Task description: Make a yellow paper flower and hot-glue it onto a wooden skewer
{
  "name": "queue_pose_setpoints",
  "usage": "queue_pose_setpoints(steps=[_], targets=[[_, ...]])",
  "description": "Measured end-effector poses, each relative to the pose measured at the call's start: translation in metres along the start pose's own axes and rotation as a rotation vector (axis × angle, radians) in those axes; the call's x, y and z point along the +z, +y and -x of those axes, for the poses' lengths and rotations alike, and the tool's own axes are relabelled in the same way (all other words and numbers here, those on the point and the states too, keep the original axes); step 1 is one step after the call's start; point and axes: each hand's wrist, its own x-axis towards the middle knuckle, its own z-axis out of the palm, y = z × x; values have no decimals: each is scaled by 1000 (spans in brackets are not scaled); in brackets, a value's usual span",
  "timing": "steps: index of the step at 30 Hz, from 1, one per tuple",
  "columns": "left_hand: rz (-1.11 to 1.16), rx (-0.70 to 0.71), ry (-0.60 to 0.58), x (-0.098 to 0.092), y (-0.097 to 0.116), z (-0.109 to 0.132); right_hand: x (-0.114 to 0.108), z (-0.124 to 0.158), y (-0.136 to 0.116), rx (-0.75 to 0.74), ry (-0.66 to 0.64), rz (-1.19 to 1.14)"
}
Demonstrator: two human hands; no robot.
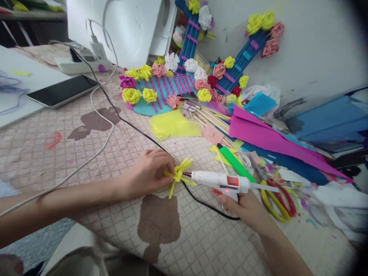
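Note:
My left hand pinches a small yellow paper flower with thin spread petals, just above the checked cloth. My right hand grips the handle of a white hot glue gun. The gun's nozzle points left and touches the flower's centre. A glue stick pokes out of the gun's back end. The gun's black cord loops under it and runs away to the upper left.
Red-and-yellow scissors, a green marker, wooden sticks, yellow paper and magenta paper lie around. Blue fan pieces with paper roses stand behind. A phone and power strip sit far left.

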Motion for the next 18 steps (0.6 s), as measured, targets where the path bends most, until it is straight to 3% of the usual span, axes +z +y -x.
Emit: queue_pose_setpoints(steps=[12,18], targets=[[-51,-92,53,5,4,-6,6,0,10,107,-28,-272],[-29,-63,132,-7,3,-7,8,-11,7,193,209,-313]])
